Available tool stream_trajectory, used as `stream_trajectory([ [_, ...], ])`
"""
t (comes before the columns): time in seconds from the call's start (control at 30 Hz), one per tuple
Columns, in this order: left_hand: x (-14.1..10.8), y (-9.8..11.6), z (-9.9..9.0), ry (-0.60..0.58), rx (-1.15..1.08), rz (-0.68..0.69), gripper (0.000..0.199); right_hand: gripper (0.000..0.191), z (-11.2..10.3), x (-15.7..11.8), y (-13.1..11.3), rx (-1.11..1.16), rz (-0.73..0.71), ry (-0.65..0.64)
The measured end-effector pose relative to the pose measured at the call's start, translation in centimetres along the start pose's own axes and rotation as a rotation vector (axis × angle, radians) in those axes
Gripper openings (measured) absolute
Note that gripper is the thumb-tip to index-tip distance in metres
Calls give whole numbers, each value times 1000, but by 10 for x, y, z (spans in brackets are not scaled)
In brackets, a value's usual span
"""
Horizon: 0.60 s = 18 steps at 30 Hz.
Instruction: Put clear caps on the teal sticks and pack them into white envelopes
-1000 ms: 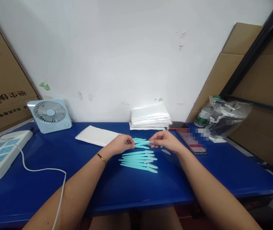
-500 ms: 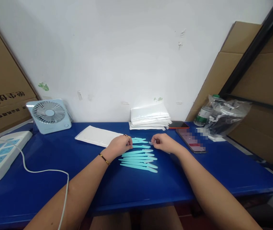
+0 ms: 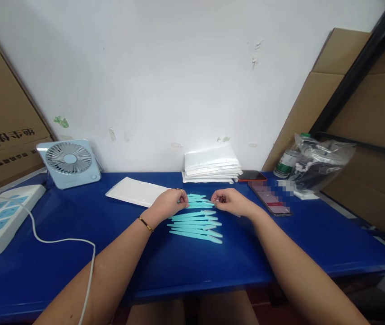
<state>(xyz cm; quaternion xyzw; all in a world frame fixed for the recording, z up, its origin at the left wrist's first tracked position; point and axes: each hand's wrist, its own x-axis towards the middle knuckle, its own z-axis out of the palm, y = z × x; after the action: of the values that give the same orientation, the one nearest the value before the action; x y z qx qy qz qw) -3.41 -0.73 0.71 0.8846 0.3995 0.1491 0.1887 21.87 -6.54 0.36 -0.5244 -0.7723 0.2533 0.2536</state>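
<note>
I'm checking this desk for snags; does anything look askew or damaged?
The cable crosses the left forearm in view, so it might snag. The wall looks worn too: chipped spots at upper right and green scraps, one above the fan.

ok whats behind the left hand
Behind the left hand, a white packet shows to the left, its right end covered. Teal sticks show to the right; the fingers hide their left ends.
</note>
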Motion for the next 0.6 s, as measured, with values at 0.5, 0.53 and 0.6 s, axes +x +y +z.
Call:
stream_trajectory([
  [0.5,0,-2,-3,7,-19,-32,17,15,-4,-2,1,27,0,32],
  [0.53,0,-1,-3,3,-23,-30,17,15,-2,-2,-1,29,-6,24],
  [0.6,-1,2,-2,-7,-28,-20,18,16,2,-2,-7,32,-22,8],
])
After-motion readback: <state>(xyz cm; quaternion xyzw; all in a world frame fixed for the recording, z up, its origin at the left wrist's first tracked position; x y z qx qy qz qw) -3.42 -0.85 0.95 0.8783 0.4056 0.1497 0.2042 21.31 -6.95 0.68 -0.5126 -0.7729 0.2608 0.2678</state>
